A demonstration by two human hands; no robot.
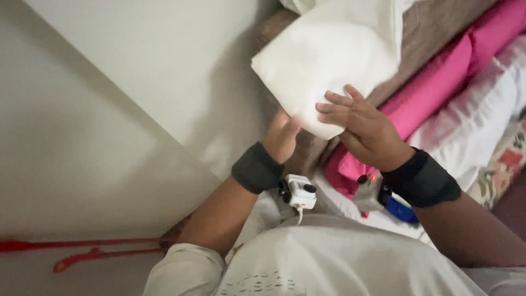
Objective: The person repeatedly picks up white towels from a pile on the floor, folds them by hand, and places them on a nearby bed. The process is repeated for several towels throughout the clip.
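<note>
A white folded cloth point(329, 55), like a pillowcase, lies over a brown cushion point(433, 27) at the top of the view. My left hand point(282, 137) grips its lower edge from underneath, thumb on the fabric. My right hand point(364, 129) lies on top of the lower corner, its fingers curled over the edge of the fabric. Both wrists wear dark bands, each with a small camera, white on the left point(298, 192) and grey on the right.
A pink pillow point(438, 82) lies beside the brown cushion, with a white pillow point(476, 115) and floral bedding point(507, 159) to the right. A pale wall point(109, 109) fills the left side. A red strip point(82, 246) runs along the lower left.
</note>
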